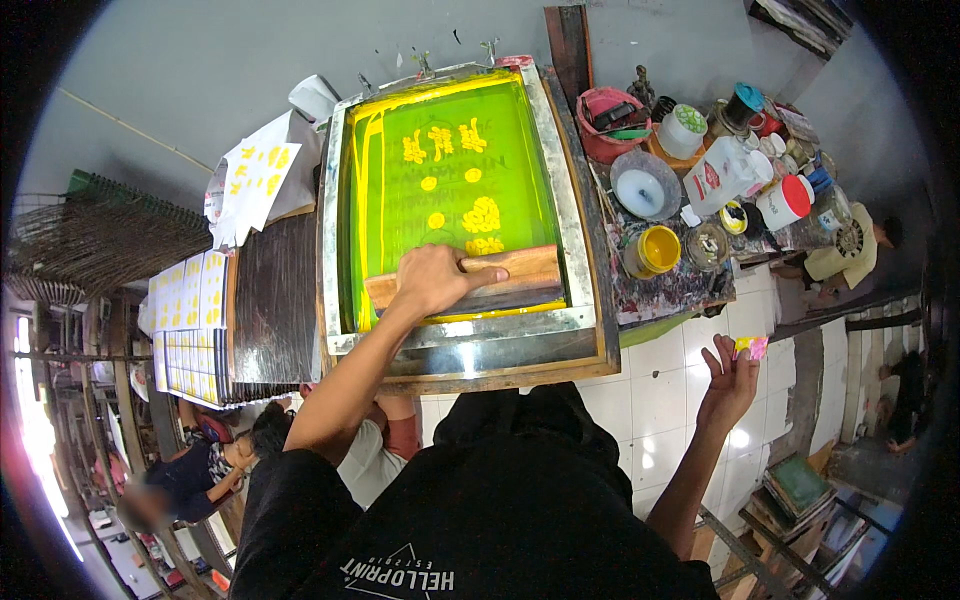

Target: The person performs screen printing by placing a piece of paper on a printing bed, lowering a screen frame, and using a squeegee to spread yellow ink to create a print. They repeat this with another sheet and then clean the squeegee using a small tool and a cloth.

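My left hand (436, 281) is gripping the long brown wooden squeegee (524, 271) near the front edge of the green mesh screen (391, 202), needing even pressure; my right hand (729, 385) is pinching a pink-and-yellow scrap (752, 347).

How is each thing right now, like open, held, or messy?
Left hand: gripping
Wooden squeegee: held on the screen
Screen: flat, smeared with yellow ink
Right hand: seems to pinch something
Pink-and-yellow piece: seemingly held
Yellow jar: open, yellow inside
Pink bucket: open, things inside
White sheet: marked with yellow
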Action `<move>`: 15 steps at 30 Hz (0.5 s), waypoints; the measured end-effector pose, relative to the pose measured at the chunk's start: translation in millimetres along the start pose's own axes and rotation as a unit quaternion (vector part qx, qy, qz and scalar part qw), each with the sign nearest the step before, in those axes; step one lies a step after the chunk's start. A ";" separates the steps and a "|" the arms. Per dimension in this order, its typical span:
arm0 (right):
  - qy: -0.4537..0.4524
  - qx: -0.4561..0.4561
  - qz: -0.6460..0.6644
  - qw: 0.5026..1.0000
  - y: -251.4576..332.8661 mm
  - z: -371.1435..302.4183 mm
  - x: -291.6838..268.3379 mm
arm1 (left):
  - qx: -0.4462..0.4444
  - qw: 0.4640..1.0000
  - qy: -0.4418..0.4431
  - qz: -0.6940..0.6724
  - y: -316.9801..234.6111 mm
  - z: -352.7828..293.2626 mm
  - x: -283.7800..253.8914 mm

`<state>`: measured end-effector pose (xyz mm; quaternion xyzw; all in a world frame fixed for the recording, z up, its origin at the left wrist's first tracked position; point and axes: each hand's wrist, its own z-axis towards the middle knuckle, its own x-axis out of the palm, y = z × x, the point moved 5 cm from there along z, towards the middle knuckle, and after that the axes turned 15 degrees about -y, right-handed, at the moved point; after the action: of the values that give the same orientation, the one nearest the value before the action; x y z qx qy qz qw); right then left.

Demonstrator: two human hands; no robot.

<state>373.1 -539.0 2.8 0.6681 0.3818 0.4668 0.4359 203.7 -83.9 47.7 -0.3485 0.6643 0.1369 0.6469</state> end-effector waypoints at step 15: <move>0.025 0.017 -0.009 0.999 -4.2 -5.8 37.0 | -0.020 0.993 0.087 -0.080 12.6 17.8 4.7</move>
<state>377.2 -502.3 10.6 0.6599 0.4068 0.4727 0.4190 209.6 -64.9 37.6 -0.4240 0.6851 0.0674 0.5884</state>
